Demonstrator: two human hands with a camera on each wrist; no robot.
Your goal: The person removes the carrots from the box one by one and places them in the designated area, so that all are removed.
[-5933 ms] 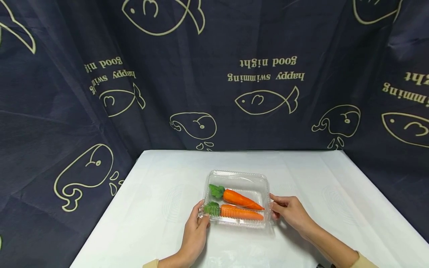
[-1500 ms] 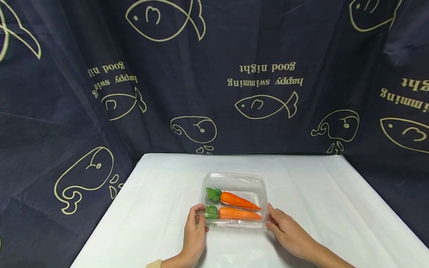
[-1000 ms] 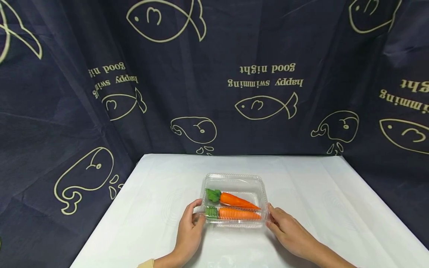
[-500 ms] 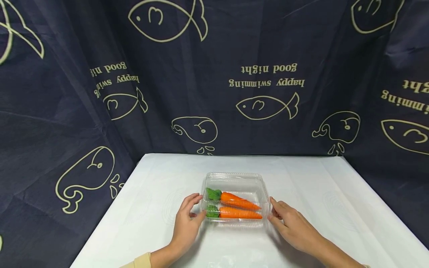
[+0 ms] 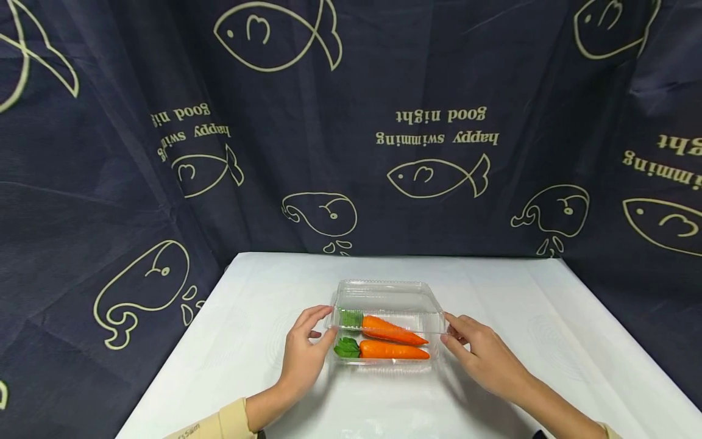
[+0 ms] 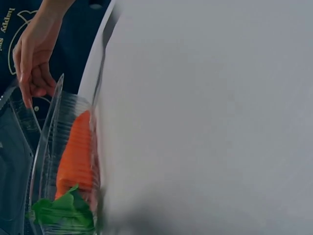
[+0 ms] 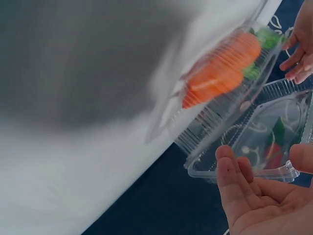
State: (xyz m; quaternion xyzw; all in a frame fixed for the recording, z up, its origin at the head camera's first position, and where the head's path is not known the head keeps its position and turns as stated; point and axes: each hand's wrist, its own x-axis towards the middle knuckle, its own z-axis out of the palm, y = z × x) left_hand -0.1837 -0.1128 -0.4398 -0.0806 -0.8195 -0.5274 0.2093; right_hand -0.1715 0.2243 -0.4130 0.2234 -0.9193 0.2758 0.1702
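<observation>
My left hand (image 5: 304,356) and right hand (image 5: 488,360) pinch the tilted clear lid (image 5: 389,300) of a box (image 5: 434,350) holding two glossy orange carrots (image 5: 392,350); ridged plastic blurs the rear leaves (image 5: 351,320).

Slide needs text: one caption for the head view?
Left hand and right hand at the raised lid of a clear box, two carrots inside, white table below.

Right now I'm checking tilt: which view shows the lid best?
The head view: nearly the whole lid shows, raised in front. The left wrist view crops it at the edge; the right wrist view has it partly behind the right hand.
</observation>
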